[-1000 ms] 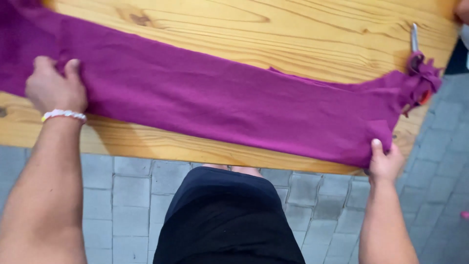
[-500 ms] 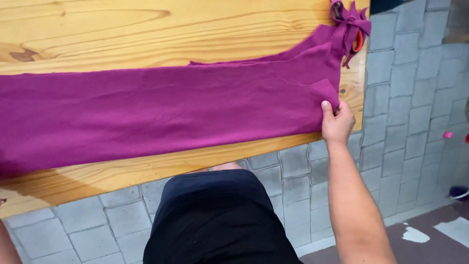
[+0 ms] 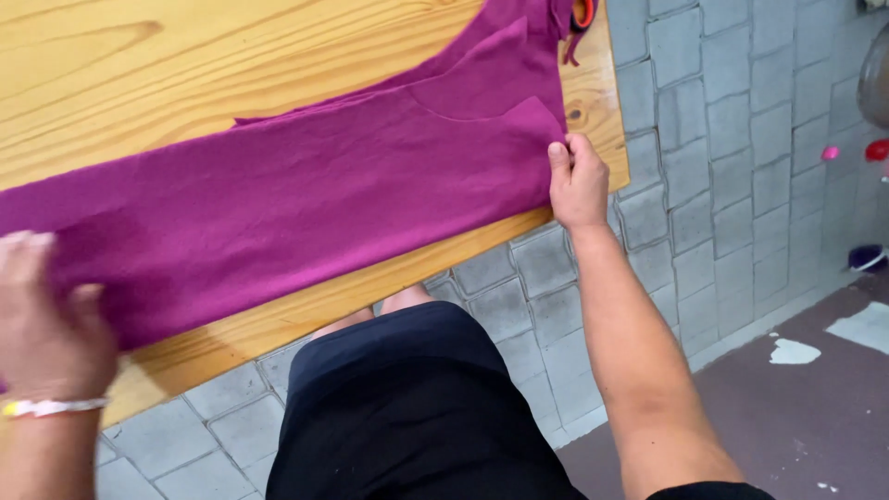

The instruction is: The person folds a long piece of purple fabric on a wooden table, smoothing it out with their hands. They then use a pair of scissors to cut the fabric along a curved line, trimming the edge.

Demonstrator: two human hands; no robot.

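Observation:
A long strip of magenta cloth [image 3: 306,194] lies flat across a light wooden table [image 3: 185,74]. My right hand [image 3: 576,181] pinches the cloth's corner near the table's right front edge. My left hand [image 3: 46,324], blurred and with a pale bracelet at the wrist, rests on the cloth's left end at the front edge. At the top right the cloth bunches next to an orange-handled tool [image 3: 583,11], mostly cut off by the frame.
Grey paving blocks [image 3: 722,139] lie under and right of the table. A darker floor [image 3: 815,407] with white patches is at the lower right. Small pink, red and purple objects [image 3: 866,255] sit at the far right. My dark shorts fill the bottom centre.
The view has swung left and closer. My left hand has come back into view on the cloth's left end. My right hand has shifted along the cloth's right corner.

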